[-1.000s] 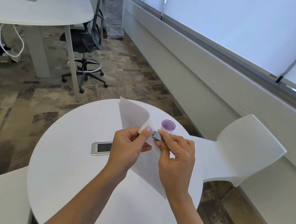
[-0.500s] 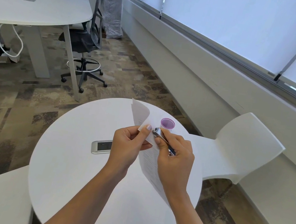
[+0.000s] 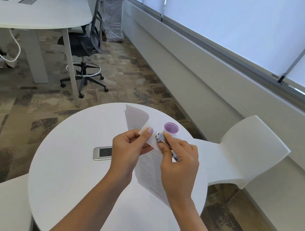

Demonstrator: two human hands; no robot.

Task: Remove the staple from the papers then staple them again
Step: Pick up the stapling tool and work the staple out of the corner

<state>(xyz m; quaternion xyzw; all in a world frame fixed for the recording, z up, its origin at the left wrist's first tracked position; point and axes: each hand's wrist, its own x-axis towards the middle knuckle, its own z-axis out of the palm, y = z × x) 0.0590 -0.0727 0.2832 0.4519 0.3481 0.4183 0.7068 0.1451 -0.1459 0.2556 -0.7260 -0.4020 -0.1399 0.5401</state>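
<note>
Above the round white table [image 3: 71, 178] I hold a set of printed papers [image 3: 149, 170]. My left hand [image 3: 128, 149] pinches their upper corner, thumb on top, and the top sheets curl up and back behind it. My right hand [image 3: 178, 162] grips a small silver metal stapler tool [image 3: 163, 139], its nose set against that same corner beside my left thumb. The staple itself is too small to make out.
A small purple-rimmed cup [image 3: 171, 129] stands on the table just behind my hands. A silver power socket plate [image 3: 103, 153] is set into the tabletop to the left. White chairs [image 3: 245, 149] stand right and at the near left; a desk and black stool stand beyond.
The curled top sheets have swung back and the papers shifted slightly; both hands keep their grip at the corner, with the silver tool still pressed there.
</note>
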